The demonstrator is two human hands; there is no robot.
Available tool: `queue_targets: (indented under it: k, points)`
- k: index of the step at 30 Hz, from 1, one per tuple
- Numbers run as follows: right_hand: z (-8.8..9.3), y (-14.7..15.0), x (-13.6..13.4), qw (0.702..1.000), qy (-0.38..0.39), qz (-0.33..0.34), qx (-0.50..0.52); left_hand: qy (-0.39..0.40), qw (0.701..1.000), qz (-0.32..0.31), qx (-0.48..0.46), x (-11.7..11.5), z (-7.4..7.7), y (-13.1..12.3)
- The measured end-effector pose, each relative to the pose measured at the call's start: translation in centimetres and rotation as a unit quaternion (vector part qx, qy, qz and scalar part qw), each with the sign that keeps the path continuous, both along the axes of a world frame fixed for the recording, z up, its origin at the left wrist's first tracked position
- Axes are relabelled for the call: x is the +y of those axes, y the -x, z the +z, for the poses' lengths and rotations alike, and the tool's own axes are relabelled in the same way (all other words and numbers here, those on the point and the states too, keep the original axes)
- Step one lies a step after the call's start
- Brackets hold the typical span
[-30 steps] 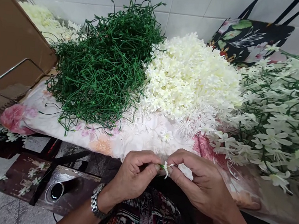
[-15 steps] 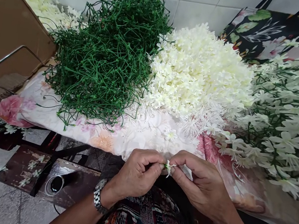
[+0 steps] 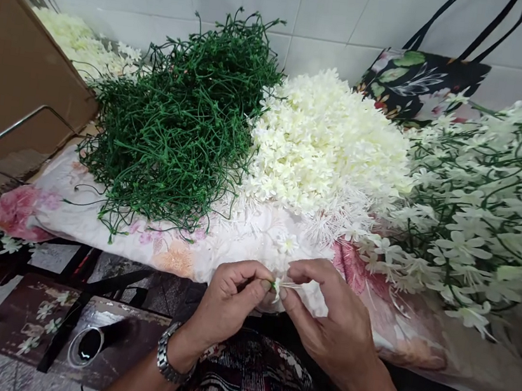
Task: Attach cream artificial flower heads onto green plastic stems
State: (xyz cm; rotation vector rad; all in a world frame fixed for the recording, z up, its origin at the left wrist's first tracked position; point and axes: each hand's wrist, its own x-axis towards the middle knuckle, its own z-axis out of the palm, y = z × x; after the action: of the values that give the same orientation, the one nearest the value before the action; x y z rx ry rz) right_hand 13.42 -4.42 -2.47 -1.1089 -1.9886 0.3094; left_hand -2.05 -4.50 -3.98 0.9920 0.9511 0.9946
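Note:
My left hand (image 3: 234, 298) pinches the green base of a small artificial flower (image 3: 278, 285) between thumb and forefinger, low in front of my body. White petals and thin pale stamens stick out to the right of the pinch. My right hand (image 3: 330, 310) is curled around the petal side, its thumb tip close to the petals and its forefinger raised apart from the thumb. The stamens lie in the gap between them. Beyond my hands are a heap of green stems (image 3: 173, 132), a heap of cream-white blossoms (image 3: 330, 140) and a small pile of white stamens (image 3: 343, 213).
Finished-looking white flower sprays (image 3: 479, 218) lie at the right. A flowered cloth (image 3: 129, 243) covers the work surface. At the left stand a cardboard box (image 3: 22, 74) and a bench (image 3: 127, 332) with a cup of dark liquid (image 3: 88, 344). A black floral bag (image 3: 424, 85) leans at the tiled wall.
The view has tilted up slightly and shifted. My left hand keeps its pinch on the flower. My right forefinger has lifted away from the thumb, and the stamens show more clearly.

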Motion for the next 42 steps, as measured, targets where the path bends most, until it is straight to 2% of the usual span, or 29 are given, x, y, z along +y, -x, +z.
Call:
queue_targets:
  k: [2, 5, 11, 19, 32, 39, 42]
  points:
    - [0.0, 0.3, 0.0, 0.998, -0.062, -0.02, -0.012, 0.018, 0.999, 0.018, -0.031, -0.1, -0.3, 0.0]
    - [0.0, 0.7, 0.0, 0.996, -0.09, -0.009, -0.018, 0.035, 0.998, 0.036, -0.05, -0.3, -0.6, -0.1]
    - [0.0, 0.7, 0.5, 0.997, -0.064, 0.044, 0.0, -0.006, 0.998, 0.055, -0.022, -0.4, -1.4, -0.1]
    - [-0.7, 1.0, 1.1, 0.998, -0.048, 0.047, 0.014, -0.051, 0.993, 0.088, 0.051, -0.3, -1.4, -0.6]
    - [-1.1, 1.8, 1.5, 0.998, -0.03, 0.058, 0.022, -0.024, 0.992, 0.109, 0.058, -0.2, -1.4, -0.6]
    - [0.3, 0.8, 1.4, 0.995, -0.018, 0.093, 0.02, 0.053, 0.996, 0.059, -0.045, 0.1, -0.7, -0.3]
    - [1.2, 0.4, 1.2, 0.996, -0.012, 0.09, 0.018, 0.079, 0.991, 0.064, -0.087, 0.2, -0.3, -0.1]
